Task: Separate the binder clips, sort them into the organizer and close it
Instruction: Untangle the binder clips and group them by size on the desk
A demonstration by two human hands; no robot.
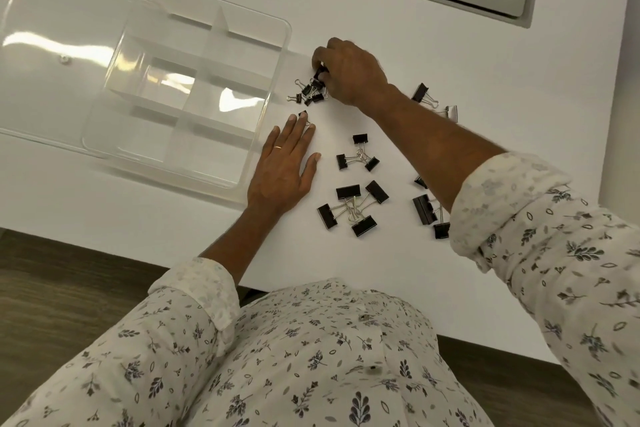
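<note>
On the white counter (398, 45) we see our right hand (346, 74) pinching a small black clip out of the tangle of small binder clips (308, 92) beside the clear organizer (194, 97) — lid open, compartments bare. Our left hand (285, 163) lies flat, fingers spread, holding nothing — larger linked clips (353, 208) sit just beside it.

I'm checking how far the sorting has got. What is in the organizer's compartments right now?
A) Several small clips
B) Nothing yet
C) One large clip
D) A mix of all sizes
B: every compartment of the clear organizer shows bare, and the binder clips all lie on the table beside it.
</note>
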